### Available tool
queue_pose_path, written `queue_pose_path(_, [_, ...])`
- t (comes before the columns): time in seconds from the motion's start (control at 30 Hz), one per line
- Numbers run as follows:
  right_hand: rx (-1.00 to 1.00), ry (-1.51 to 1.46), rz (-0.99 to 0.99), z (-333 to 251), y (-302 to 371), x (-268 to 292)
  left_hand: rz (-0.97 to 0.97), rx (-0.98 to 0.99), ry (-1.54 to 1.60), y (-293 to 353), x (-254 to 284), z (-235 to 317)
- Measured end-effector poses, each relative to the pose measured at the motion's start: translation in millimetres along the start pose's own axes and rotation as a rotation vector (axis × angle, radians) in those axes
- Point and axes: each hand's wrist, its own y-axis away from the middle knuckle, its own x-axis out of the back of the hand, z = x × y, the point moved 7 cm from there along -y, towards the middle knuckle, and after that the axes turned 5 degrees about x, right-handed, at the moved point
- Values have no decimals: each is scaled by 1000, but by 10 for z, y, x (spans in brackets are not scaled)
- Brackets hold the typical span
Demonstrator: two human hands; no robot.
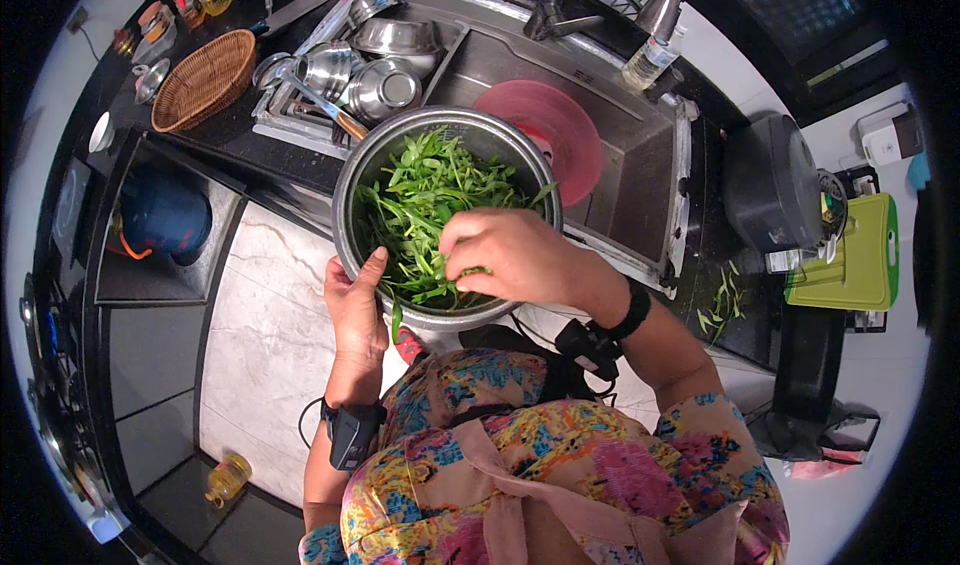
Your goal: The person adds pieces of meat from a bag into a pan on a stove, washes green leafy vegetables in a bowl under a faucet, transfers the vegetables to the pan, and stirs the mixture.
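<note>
A round metal pot (518,155), filled with cut leafy greens (430,180), is in front of me at the sink's near edge. My left hand (357,307) grips its near-left rim, thumb over the edge and fingers along the outside wall. Over the near right part of the greens, my right hand (525,257) is closed with curled fingertips among the leaves. Its palm hides what exactly the fingers pinch. One leaf (396,317) hangs at the near rim beside my left thumb.
Behind the pot, a pink basin (560,115) lies in the metal sink (640,180). Metal bowls (385,87) and a wicker basket (205,80) stand to the left. Loose leaf scraps (722,303) lie on the right counter, near a green cutting board (862,255) and a dark bin-like container (770,185).
</note>
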Motion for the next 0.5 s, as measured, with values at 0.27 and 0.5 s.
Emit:
queue_pose_path(0.27, [-399,60,422,610,107,539,13,30,-19,47,28,-23])
queue_pose_path(0.5, [-205,383,287,499,-35,278,14,45,-4,31,40,-35])
